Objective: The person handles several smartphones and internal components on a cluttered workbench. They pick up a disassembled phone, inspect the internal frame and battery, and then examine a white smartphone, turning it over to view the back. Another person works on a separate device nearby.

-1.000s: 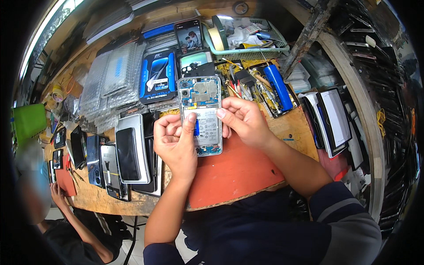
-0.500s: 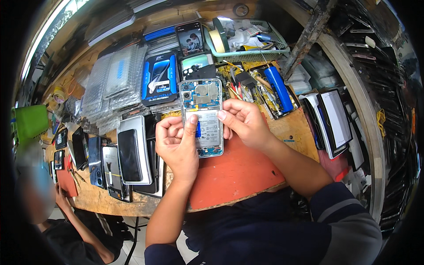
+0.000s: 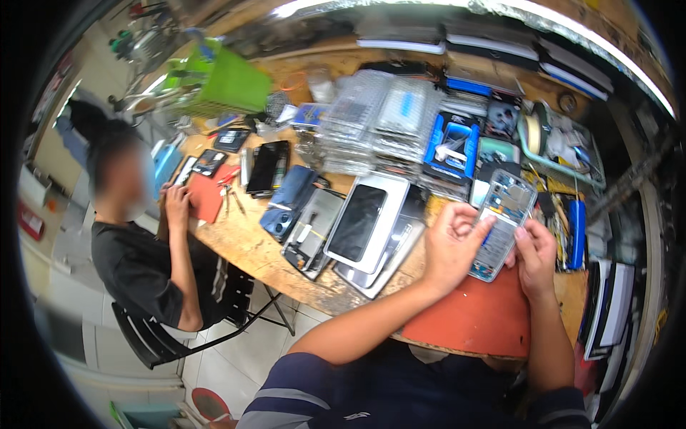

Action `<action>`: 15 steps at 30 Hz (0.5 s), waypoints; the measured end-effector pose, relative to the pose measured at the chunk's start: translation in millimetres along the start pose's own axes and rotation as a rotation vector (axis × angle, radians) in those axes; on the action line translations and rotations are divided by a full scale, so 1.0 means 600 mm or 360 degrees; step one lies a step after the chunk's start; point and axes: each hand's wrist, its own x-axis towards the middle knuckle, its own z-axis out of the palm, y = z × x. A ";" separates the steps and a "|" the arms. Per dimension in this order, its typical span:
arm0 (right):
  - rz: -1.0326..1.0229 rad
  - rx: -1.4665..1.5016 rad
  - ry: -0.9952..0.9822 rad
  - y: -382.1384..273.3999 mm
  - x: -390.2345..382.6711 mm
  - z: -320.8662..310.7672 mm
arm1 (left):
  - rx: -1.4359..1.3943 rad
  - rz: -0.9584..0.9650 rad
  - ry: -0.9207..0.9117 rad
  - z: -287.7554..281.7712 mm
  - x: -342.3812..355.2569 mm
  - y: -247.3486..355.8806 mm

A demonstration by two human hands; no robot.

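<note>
Swung leftward since the earlier frame, the wearer's view now shows far more of the seated co-worker (image 3: 143,236) at 9 o'clock, while the opened smartphone (image 3: 504,229) sits farther right, held up by the red mat (image 3: 468,318). Taking that phone as the dial's hub, the left hand (image 3: 449,252) pinches it from 8 o'clock, thumb laid on the battery (image 3: 499,242); the right hand (image 3: 537,254) pinches its edge at 4, though I can't make out the fingertips behind. From where I stand, wandering attention looks the main risk: a thumb pressing blind could flex the exposed circuit board (image 3: 513,199), or a slackened pinch could drop everything. Bench (image 3: 329,302) edge curves past 7 o'clock, the white tray (image 3: 395,209) crowds 9, the blue cylinder (image 3: 577,232) hems in 3, so the easiest room for moving is low over the mat, towards 6
</note>
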 end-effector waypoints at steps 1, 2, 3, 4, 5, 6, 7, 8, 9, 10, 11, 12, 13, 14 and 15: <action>-0.0012 0.0009 0.0000 0.002 0.001 -0.002 | -0.0034 -0.0018 -0.0018 0.000 0.000 -0.001; -0.0041 0.0044 -0.0017 0.004 0.000 -0.005 | -0.0007 -0.0006 -0.0026 -0.001 -0.001 -0.001; -0.0032 0.0026 -0.0004 0.005 0.001 -0.008 | 0.0049 -0.0026 -0.0020 -0.001 0.000 -0.002; -0.0037 0.0039 -0.0013 0.008 0.002 -0.010 | 0.0027 -0.0016 -0.0049 -0.002 -0.001 -0.002; -0.0032 0.0068 -0.0021 0.010 0.002 -0.013 | 0.0055 0.0000 -0.0028 0.000 0.001 -0.002; -0.0084 0.0010 -0.0029 0.014 0.003 -0.015 | 0.0094 0.0018 -0.0038 -0.002 0.001 -0.003; -0.0126 -0.0034 -0.0038 0.017 0.005 -0.015 | 0.0116 0.0050 -0.0013 -0.001 0.003 -0.004; -0.0169 -0.0079 -0.0043 0.021 0.006 -0.014 | 0.0061 0.0071 -0.0022 -0.001 0.004 -0.006; -0.0193 -0.0130 -0.0074 0.023 0.007 -0.013 | 0.0160 0.0091 0.0017 -0.002 0.006 -0.008; -0.0211 -0.0140 -0.0081 0.027 0.007 -0.009 | 0.0217 0.0065 0.0035 -0.004 0.008 -0.010; -0.0207 -0.0159 -0.0049 0.029 0.007 -0.005 | 0.0250 0.0093 0.0039 -0.005 0.011 -0.011; -0.0184 -0.0100 -0.0069 0.030 0.006 0.000 | 0.0221 0.0071 0.0039 -0.007 0.012 -0.012; -0.0232 -0.0160 -0.0036 0.030 0.005 0.004 | 0.0346 0.0117 0.0052 -0.010 0.012 -0.013; -0.0217 -0.0163 -0.0039 0.026 0.002 0.005 | 0.0275 0.0153 0.0039 -0.011 0.012 -0.013; -0.0193 -0.0164 -0.0038 0.023 -0.002 0.007 | 0.0329 0.0175 0.0042 -0.012 0.011 -0.012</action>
